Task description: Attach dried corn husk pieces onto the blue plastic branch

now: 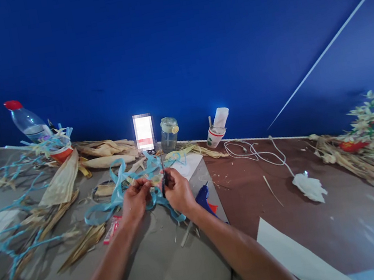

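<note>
Head view: far left of the jar [169, 133], a bottle [26, 121] leans at the wall side of the table [159, 270], seemingly pushed back out of the working space. Left of the jar and nearer the person, husks [60, 181] lie loose in a heap, probably kept within reach as stock. Blue ribbon [117, 195] loops in front of the jar and runs into both hands. The left hand [136, 201], in front of the jar and slightly left, has its grip pinched on the ribbon and holds it off the table; that likely keeps the strip taut and steady. Dark scissors [164, 182], as far as I can tell, stand blade upward between the hands. The right hand [179, 192], directly in front of the jar, has its grip clenched on the scissors, close to the left hand so the blade meets the held strip. Right of the jar and nearer, a glue gun [202, 198] lies beside the right wrist, handy. Right of the jar at the wall, a cup [215, 135] keeps a few things upright. Further right a cable [257, 151] trails, and far right dried flowers [371, 136] lie well apart.
</note>
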Demonstrator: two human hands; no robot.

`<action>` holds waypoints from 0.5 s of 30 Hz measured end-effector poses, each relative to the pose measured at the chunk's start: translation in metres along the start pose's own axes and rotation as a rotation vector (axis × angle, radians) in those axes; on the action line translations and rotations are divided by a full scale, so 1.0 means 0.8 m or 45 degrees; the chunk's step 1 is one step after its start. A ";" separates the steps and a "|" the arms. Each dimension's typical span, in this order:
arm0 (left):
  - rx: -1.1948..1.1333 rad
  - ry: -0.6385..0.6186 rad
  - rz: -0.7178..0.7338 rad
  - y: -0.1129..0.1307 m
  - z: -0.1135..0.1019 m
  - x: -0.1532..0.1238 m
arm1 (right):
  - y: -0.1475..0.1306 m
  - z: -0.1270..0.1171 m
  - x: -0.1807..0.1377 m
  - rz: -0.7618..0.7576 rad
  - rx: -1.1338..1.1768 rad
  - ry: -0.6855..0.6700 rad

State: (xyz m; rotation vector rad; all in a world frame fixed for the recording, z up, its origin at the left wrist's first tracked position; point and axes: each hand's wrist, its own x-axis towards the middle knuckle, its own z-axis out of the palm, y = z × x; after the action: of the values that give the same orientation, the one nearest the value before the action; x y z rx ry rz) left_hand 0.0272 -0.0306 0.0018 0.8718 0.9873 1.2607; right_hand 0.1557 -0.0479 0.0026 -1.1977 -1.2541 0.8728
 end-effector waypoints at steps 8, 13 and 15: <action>0.172 0.032 0.179 0.008 -0.020 0.010 | -0.028 -0.042 0.017 0.078 -0.157 -0.398; 0.242 0.030 0.131 0.010 -0.010 0.004 | -0.029 -0.029 0.016 0.109 -0.054 -0.159; 0.198 -0.004 0.104 0.007 -0.006 0.001 | -0.025 -0.022 0.015 0.096 -0.005 -0.105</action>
State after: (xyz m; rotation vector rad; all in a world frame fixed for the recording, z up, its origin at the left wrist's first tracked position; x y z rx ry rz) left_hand 0.0205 -0.0288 0.0053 1.0434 1.0671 1.2629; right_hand 0.1720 -0.0437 0.0262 -1.2290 -1.2837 0.9837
